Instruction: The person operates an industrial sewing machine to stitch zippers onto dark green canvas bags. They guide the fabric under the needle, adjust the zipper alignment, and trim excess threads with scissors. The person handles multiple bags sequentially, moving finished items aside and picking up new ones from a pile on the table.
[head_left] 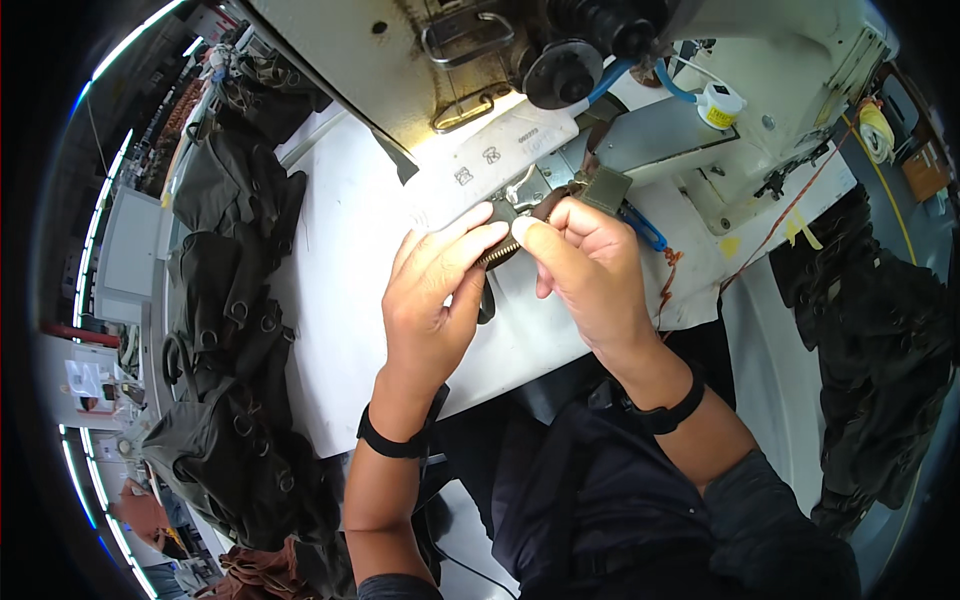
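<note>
The left hand lays its fingers close together over the near left end of the zip piece, the thumb bent in at its lower side, so the end is held between them. The right hand pinches the same piece a little farther along, thumb against forefinger, the other fingers curled in.

The zip piece is over the near edge of the machine's working area, between the two hands. Its long axis slants from lower left, nearest the person, up to the right toward the machine; the brass-coloured teeth run along the edge facing the person. Much of its middle is hidden by fingertips. A dark strap end hangs below the left fingers, and a green tab stands just beyond the right forefinger; whether it is joined to the piece I cannot tell.

Just past the fingertips is the metal plate of the sewing machine. A blue tool lies right of the right hand, with orange thread near it on the white bench. Farther out, dark bags are heaped along the left, and dark cloth hangs at the right.
</note>
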